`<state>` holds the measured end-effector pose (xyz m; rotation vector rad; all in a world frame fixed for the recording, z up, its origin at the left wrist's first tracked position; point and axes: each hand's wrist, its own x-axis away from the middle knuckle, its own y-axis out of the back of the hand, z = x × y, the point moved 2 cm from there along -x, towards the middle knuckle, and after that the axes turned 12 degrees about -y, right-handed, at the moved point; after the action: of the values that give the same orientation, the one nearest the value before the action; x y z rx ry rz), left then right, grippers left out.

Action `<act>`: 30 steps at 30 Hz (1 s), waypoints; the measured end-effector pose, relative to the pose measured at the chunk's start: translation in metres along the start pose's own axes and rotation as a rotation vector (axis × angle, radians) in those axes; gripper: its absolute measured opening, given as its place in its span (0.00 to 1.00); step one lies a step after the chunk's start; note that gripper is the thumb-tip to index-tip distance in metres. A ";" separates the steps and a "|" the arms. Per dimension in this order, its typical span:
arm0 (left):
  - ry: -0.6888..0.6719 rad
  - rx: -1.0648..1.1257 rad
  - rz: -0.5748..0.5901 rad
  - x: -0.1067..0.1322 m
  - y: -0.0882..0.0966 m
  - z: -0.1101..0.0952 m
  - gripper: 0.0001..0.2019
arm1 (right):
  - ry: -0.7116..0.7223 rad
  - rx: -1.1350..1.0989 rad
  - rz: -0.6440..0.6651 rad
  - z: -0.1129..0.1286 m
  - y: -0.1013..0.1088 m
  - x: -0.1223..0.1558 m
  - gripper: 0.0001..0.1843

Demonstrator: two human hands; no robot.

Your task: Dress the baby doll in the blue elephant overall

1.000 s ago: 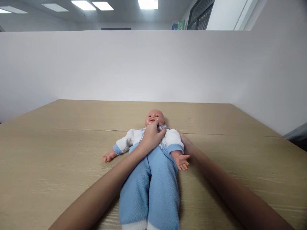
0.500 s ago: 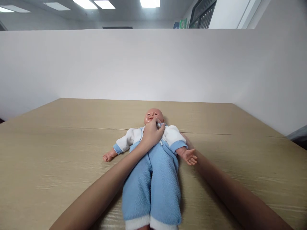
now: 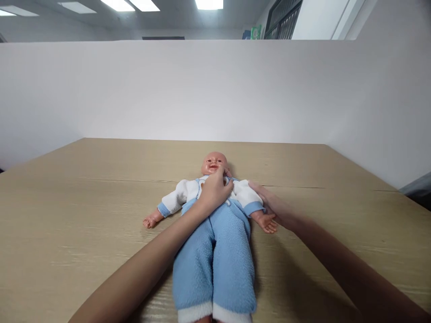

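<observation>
A baby doll (image 3: pixel 215 251) lies face up on the table, its head away from me and its arms spread. It wears a white top with blue cuffs and fluffy blue trousers. My left hand (image 3: pixel 216 185) rests on the doll's upper chest, with fingers bent at the collar just below the chin. Its fingertips are partly hidden, and it seems to hold the top's cloth there. Beside the doll's right-hand sleeve (image 3: pixel 248 195) is my right hand (image 3: pixel 271 202). Its fingers lie stretched along the sleeve's outer side, slightly blurred and partly hidden behind the doll's arm.
The wood-patterned table (image 3: pixel 101 202) has a thin seam running across it behind the doll. A white partition (image 3: pixel 202 89) closes off its far edge. A dark grey object (image 3: pixel 419 190) shows beyond the right edge.
My right hand has come out from behind the doll's sleeve, up and to the right. My left hand has stayed at the collar, shifting very slightly. The doll lies nearly the same.
</observation>
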<state>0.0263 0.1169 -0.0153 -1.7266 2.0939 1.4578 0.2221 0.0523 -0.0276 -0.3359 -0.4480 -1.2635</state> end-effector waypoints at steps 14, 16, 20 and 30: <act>-0.028 -0.163 0.033 0.000 -0.002 -0.006 0.04 | 0.297 0.306 -0.538 -0.064 0.082 0.021 0.26; -0.084 -0.227 0.007 0.000 0.005 -0.009 0.06 | 0.398 0.538 -0.595 -0.065 0.082 0.024 0.22; -0.170 -0.355 -0.082 0.013 0.030 -0.013 0.10 | 0.560 0.847 -0.669 -0.064 0.093 0.029 0.20; -0.050 -0.171 -0.044 0.105 0.087 0.024 0.12 | 0.910 0.727 -0.644 -0.045 0.035 0.054 0.14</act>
<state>-0.0928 0.0495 -0.0356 -1.7590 1.9453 1.6936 0.2748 -0.0043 -0.0396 1.0455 -0.1877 -1.6055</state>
